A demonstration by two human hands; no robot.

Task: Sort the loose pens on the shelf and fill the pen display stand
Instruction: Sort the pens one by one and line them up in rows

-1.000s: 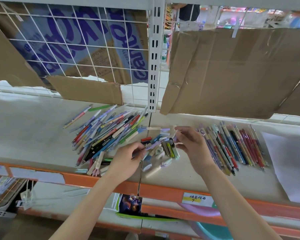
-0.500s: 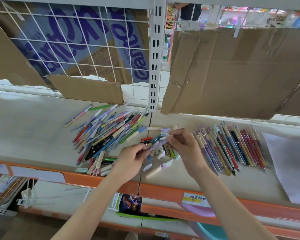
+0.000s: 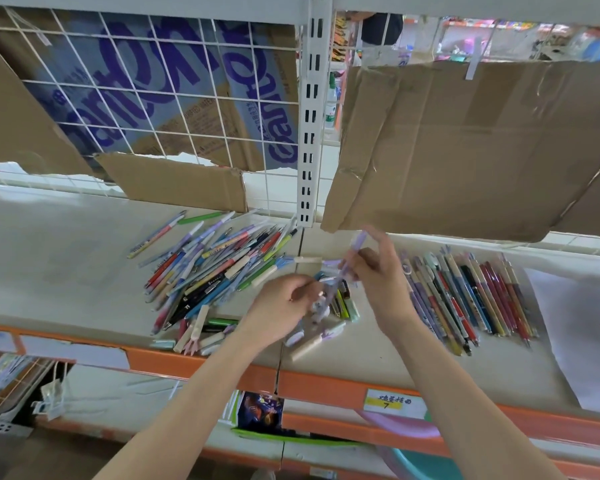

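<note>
A jumbled heap of loose pens [image 3: 215, 268] lies on the shelf [image 3: 66, 271], left of centre. To the right, a sorted row of pens [image 3: 465, 299] lies side by side. My right hand [image 3: 378, 278] pinches a lilac pen [image 3: 352, 252] and holds it tilted above the shelf, its top end blurred. My left hand [image 3: 281, 306] hovers over a small cluster of short pens and caps [image 3: 340, 303], fingers curled around a small pale object that I cannot identify. No pen display stand is in view.
Cardboard sheets [image 3: 465, 143] hang behind the shelf, over a white wire grid [image 3: 153, 98] and a slotted upright post [image 3: 310, 116]. White paper [image 3: 575, 341] lies at the right. An orange shelf edge [image 3: 326, 379] carries a yellow label [image 3: 388, 403]. A lower shelf holds booklets.
My right hand lifted the lilac pen out of the small cluster and swung its top end up and away. My left hand stayed over the cluster.
</note>
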